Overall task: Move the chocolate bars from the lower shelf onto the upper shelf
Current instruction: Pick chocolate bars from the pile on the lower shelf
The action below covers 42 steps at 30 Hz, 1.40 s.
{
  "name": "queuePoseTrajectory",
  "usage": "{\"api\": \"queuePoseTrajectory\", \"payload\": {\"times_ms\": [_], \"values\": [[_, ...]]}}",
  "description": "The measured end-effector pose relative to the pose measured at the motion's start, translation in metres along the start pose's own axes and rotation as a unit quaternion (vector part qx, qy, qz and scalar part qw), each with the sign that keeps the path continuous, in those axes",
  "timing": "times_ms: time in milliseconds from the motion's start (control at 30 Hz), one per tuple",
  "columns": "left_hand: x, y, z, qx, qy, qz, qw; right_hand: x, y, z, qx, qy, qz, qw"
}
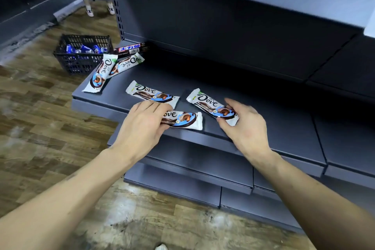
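Risk noted: both wrappers are slick, and my grips sit at the bar ends, so either bar may slip or knock its neighbour off the shelf (263, 128) front edge. My left hand (146, 122) curls over one bar (182, 119) there; my right hand (243, 122) pinches another bar (211, 105) just behind.

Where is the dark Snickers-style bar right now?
In the head view, the dark bar lies at the far left back of the shelf, just behind two white Dove bars and beside the black basket.
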<state>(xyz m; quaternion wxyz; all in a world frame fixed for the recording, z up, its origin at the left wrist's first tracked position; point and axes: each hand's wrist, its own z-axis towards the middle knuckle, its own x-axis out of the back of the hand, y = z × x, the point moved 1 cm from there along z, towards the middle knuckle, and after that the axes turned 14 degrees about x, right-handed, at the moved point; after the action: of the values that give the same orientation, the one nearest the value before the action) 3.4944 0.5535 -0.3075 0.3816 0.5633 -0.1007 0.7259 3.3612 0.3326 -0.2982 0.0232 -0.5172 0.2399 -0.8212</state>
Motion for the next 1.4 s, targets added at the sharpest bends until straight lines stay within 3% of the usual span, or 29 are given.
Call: {"api": "queuePoseTrajectory", "payload": {"times_ms": [600,1100,1400], "values": [[0.074,0.148,-0.097,-0.103,-0.034,-0.06,0.992,0.155,0.04,-0.134,0.112,0.018,-0.061,0.992],[0.143,0.308,-0.184,-0.209,-0.004,-0.105,0.972,0.305,0.046,-0.266,0.129,0.124,-0.08,0.981],[0.162,0.387,-0.187,-0.264,0.033,-0.137,0.954,0.387,0.067,-0.291,0.155,0.185,-0.126,0.962]]}}
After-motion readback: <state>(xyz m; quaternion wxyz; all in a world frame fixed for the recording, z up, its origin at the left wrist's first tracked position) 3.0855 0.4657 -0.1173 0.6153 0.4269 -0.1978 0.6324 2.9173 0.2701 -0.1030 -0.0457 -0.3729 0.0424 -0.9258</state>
